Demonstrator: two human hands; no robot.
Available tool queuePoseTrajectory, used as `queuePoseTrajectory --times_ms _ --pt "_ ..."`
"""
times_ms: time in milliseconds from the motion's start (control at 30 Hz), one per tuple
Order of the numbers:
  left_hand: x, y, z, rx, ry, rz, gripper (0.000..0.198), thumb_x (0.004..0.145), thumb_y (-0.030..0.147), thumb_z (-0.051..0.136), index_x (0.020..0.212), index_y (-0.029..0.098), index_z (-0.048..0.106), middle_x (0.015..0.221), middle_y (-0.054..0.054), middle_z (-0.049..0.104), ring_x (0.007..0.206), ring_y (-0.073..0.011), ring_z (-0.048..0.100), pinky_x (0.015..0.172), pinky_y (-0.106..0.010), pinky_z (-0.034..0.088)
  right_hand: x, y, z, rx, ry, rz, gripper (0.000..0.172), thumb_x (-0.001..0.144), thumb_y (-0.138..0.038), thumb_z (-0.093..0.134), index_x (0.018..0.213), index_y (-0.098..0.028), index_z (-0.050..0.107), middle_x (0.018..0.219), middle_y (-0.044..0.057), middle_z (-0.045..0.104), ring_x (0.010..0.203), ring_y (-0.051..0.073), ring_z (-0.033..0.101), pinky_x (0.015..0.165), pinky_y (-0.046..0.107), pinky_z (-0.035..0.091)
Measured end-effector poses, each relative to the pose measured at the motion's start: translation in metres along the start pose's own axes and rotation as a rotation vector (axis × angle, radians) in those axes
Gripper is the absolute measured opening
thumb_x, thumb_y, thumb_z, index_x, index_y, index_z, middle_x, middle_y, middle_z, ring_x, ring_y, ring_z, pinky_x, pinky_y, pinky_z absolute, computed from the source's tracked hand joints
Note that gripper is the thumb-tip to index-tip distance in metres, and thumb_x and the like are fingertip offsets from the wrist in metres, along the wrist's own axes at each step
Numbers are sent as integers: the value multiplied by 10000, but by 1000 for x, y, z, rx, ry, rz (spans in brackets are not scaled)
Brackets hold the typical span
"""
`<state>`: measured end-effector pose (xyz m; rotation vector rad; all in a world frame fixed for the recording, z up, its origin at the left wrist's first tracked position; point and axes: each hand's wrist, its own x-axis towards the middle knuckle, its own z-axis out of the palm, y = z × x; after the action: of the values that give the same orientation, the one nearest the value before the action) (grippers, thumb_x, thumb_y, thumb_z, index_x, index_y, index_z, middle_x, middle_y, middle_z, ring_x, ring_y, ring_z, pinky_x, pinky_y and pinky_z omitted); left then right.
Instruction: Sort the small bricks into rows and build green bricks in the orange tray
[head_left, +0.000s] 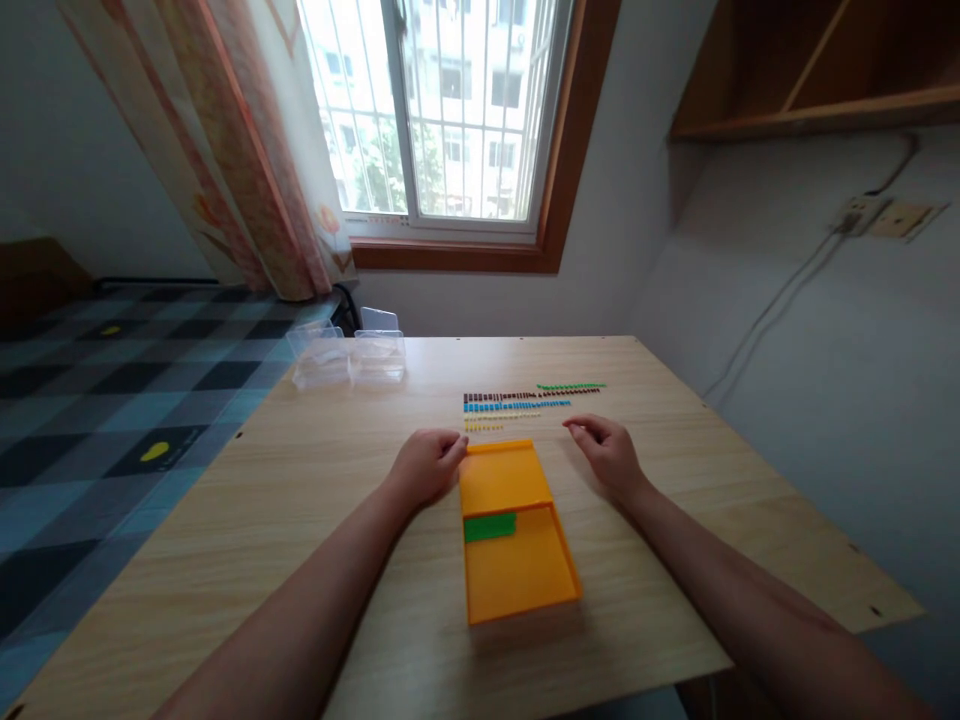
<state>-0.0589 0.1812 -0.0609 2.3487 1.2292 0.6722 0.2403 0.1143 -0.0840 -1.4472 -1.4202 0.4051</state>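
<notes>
My left hand (429, 466) rests closed on the table beside the upper left corner of an orange tray (520, 580); whether it touches the tray or holds anything, I cannot tell. The tray has two sections. In the near section, a green block of pieces (490, 527) lies against the divider on the left; the far section (504, 478) is bare. My right hand (609, 456) is closed in a pinch, to the right of the tray's far end; anything between its fingertips is too small to make out. Beyond the hands lie rows of tiny brown (499, 397), blue (517, 406), yellow (484, 427) and green pieces (571, 386).
Clear plastic boxes (379, 358) with raised lids stand at the table's far left. A checked bed (112, 400) is left of the wooden table (337, 590). A window (450, 120) is ahead, and a cable (780, 295) hangs from a socket on the right wall.
</notes>
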Motion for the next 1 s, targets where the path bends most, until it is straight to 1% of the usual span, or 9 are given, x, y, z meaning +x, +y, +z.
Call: queuePoseTrajectory --times_ms 200,367,433,533,633,800,900,1000 --pt "0 -2 -1 -25 28 -17 428 901 431 379 547 195 339 521 30 359 533 -117 364 572 -294 203 6 9 7 5 -35 29 337 852 -406 604 928 -137 792 615 21 620 548 147 439 529 273 344" --pt "1 -5 -1 -50 39 -35 440 897 459 374 546 197 340 524 31 337 534 -117 350 567 -290 206 16 19 8 -6 -15 37 369 853 -417 584 945 -126 791 653 38 645 569 154 463 550 277 366" --pt "2 -6 -1 -75 43 -47 438 894 469 371 551 200 329 534 31 321 538 -116 345 565 -287 208 23 23 8 -19 -4 38 388 846 -425 580 954 -120 793 622 25 615 558 152 451 543 276 358" --pt "3 -7 0 -106 50 -57 437 890 485 365 560 204 309 554 31 302 545 -115 334 566 -284 211 36 30 6 -51 20 42 398 820 -420 581 960 -114 795 547 -12 523 527 144 415 520 268 327" --pt "4 -9 0 -116 47 -67 444 883 510 355 564 206 309 563 29 296 552 -118 334 568 -280 215 51 40 0 -94 69 55 415 785 -415 572 960 -109 792 524 -29 476 515 141 402 510 262 312" --pt "5 -12 0 -137 49 -79 458 875 540 344 563 206 313 567 26 304 557 -123 345 573 -280 219 73 59 -15 -202 174 85 491 785 -424 512 1004 -75 779 526 -18 490 513 152 422 507 266 320" --pt "6 -13 1 -160 49 -83 458 872 542 349 563 206 318 570 26 307 560 -126 348 573 -279 222 82 67 -25 -298 202 87 486 806 -396 498 1032 -66 774 560 11 552 531 167 466 522 274 344" --pt "6 -14 2 -182 53 -92 460 871 546 352 564 205 322 573 25 309 567 -127 352 576 -277 232 93 70 -41 -414 183 60 423 828 -333 507 1048 -96 780 664 54 651 603 185 542 603 286 405"
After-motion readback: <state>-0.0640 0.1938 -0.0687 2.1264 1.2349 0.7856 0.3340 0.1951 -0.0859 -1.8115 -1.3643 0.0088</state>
